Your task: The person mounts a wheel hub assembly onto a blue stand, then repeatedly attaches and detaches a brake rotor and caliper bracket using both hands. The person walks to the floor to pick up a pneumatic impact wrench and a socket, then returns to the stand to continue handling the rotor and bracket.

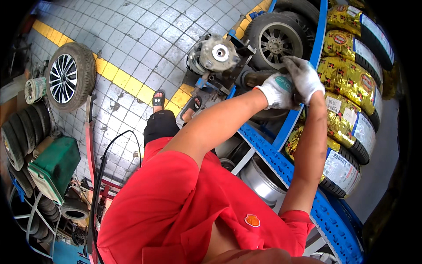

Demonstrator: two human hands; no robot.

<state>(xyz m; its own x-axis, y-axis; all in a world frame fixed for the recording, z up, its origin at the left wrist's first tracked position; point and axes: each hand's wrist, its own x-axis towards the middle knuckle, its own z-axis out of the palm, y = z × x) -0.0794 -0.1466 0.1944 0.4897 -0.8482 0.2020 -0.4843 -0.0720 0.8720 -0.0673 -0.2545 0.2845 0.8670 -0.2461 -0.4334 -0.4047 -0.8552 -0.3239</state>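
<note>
Both hands wear white work gloves and meet at a blue steel rack [288, 127]. My left hand [276, 91] is closed around a dark cylindrical part [256, 78] that sticks out to the left above a black tyre [269, 115]. Just above and to the right of it, my right hand [304, 77] curls its fingers down over the same dark part, touching the left glove. What the part joins onto is hidden behind the gloves. My red shirt fills the lower middle of the view.
A grey metal hub assembly [216, 53] sits on a stand left of the hands. A wheel with an alloy rim [274, 42] leans behind it. Gold-wrapped tyres [351, 79] fill the rack. On the tiled floor are another wheel [70, 75], a green machine [55, 165] and a black hose [105, 167].
</note>
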